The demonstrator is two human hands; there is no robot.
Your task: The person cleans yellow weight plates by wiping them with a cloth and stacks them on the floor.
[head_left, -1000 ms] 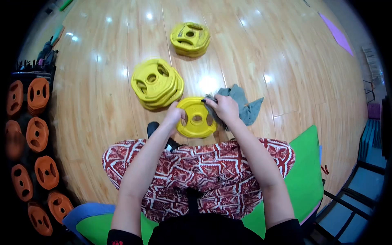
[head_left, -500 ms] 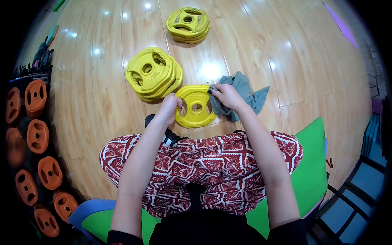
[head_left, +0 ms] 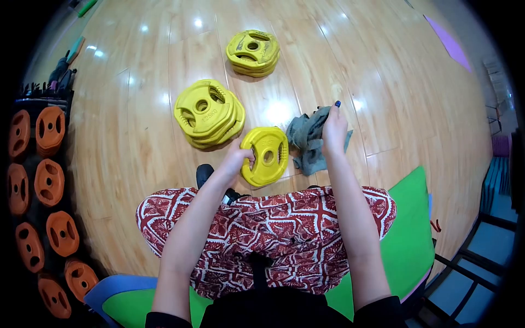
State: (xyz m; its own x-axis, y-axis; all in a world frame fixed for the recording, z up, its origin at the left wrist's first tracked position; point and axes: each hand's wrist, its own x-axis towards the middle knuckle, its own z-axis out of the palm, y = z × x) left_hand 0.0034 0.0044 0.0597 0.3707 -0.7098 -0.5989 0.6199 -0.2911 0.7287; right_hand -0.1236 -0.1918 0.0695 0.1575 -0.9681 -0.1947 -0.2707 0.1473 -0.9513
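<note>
My left hand (head_left: 239,157) is closed on the left grip opening of a yellow weight plate (head_left: 268,143), which is tilted in front of my crossed legs. In my right hand (head_left: 334,131) is a crumpled grey-green cloth (head_left: 308,141), apart from the plate and just right of it. The thumb of that hand points up, and its other fingers are mostly hidden behind the cloth. Beyond my left hand lies a stack of yellow weight plates (head_left: 203,112), the top one marked in KG. A second yellow stack (head_left: 252,52) stands farther off.
Orange weight plates (head_left: 50,182) sit on a dark rack along the left. Under me is a green mat (head_left: 407,218) on the wooden floor (head_left: 131,180). A dark metal frame (head_left: 467,270) stands at the lower right, and a purple mat (head_left: 448,42) lies at the far right.
My right hand has moved off the plate's right edge, rightward with the cloth, and turned thumb up. The plate in my left hand has tilted and turned.
</note>
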